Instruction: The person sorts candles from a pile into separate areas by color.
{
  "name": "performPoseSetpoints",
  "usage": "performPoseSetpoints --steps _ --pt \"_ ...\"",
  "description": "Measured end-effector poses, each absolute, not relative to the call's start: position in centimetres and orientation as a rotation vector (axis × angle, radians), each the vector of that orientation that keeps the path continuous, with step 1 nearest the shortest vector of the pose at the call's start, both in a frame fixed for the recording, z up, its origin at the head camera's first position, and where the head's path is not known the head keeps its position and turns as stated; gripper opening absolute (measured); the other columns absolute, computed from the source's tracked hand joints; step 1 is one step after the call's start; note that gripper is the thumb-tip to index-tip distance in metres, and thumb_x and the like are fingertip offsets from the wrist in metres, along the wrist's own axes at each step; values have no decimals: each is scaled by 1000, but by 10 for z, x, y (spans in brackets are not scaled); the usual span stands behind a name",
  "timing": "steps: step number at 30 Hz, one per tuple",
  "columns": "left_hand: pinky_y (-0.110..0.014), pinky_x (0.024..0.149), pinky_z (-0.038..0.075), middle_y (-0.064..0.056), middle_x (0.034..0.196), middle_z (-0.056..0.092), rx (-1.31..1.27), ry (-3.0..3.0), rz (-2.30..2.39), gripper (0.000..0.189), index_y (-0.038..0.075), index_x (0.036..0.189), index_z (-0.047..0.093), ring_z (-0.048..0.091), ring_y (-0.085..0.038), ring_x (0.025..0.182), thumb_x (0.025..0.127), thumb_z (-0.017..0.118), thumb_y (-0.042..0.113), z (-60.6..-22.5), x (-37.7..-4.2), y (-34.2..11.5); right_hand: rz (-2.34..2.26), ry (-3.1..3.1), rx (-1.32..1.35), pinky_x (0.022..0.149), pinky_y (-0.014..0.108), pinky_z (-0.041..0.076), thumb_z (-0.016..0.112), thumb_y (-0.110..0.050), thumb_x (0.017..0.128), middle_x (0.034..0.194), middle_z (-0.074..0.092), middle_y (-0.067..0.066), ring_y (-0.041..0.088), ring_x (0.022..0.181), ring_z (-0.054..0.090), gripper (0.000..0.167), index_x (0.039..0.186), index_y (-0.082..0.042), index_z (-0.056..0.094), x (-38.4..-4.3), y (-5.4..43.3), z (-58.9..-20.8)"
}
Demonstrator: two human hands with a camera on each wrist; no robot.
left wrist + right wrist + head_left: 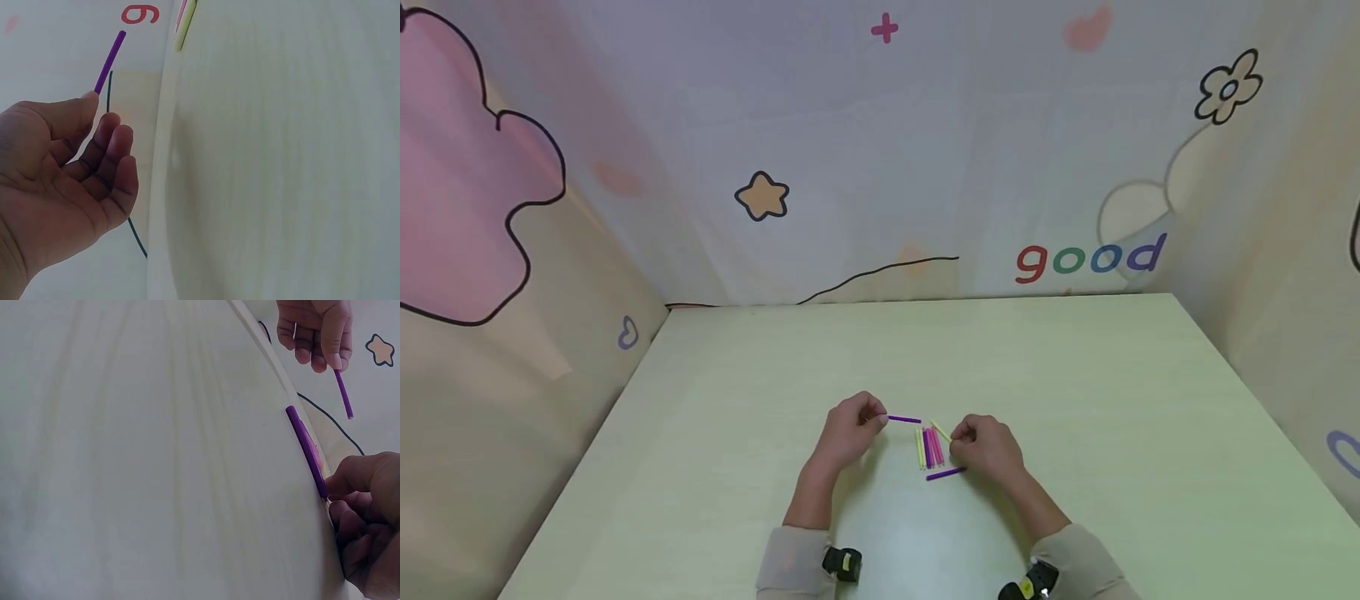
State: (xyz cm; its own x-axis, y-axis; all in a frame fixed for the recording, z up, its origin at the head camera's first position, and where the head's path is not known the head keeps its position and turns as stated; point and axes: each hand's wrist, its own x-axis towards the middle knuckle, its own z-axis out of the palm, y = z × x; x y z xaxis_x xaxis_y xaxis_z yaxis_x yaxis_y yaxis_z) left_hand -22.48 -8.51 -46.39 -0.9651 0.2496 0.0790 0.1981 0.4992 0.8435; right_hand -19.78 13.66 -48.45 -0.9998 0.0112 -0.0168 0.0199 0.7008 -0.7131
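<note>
My left hand [853, 423] pinches one end of a purple stick [904, 419], which points right above the far end of a small row of sticks; the left wrist view shows the same purple stick [111, 62] held up from thumb and fingertips. On the right, my right hand [988, 448] pinches the near end of a yellow stick [940, 431] slanting beside the row. Yellow sticks [921, 450], a purple stick [928, 448] and pink sticks [936, 447] lie side by side. Another purple stick [943, 474] lies crosswise at the row's near end, close under the right hand.
The pale table [775, 358] reaches back to a printed cloth backdrop [850, 125] with a star, a flower and the word "good". Cloth also hangs at both sides. A black wrist camera [842, 564] sits on the left sleeve, another [1030, 582] on the right.
</note>
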Motion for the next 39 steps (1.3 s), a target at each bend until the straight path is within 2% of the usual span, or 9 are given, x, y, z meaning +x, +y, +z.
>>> performPoseSetpoints --steps 9,18,25,32,39 --pt "-32 72 43 0 80 57 310 2661 1613 5 4 90 61 50 -16 78 88 62 8 -467 -239 -75 -1179 2898 25 57 30 38 66 -7 71 64 55 -3 14 63 49 4 75 -8 65 -200 137 -485" --pt "-34 75 43 -3 84 56 214 2634 1669 4 5 91 61 51 -18 81 89 61 8 -470 -253 -66 -1157 2910 12 59 30 40 67 -9 72 64 55 -3 15 64 50 4 74 -7 65 -203 138 -483" --pt "-31 71 43 -2 82 56 179 2616 1692 5 4 91 61 50 -17 79 89 62 9 -472 -257 -59 -1136 2891 37 58 30 39 67 -8 71 64 55 -3 15 63 49 4 74 -7 65 -201 137 -482" --pt "-27 62 43 -3 76 59 101 2522 1789 8 4 92 65 53 -14 69 88 65 11 -472 -266 -53 -1155 2900 19 58 30 39 66 -7 72 64 55 -3 15 63 49 4 75 -7 65 -199 136 -481" --pt "-26 61 43 -1 75 60 -31 2527 1789 8 5 90 68 53 -13 69 86 67 12 -473 -276 -46 -1157 2861 34 60 31 39 66 -8 73 65 55 -2 16 65 49 4 77 -7 65 -199 135 -482"
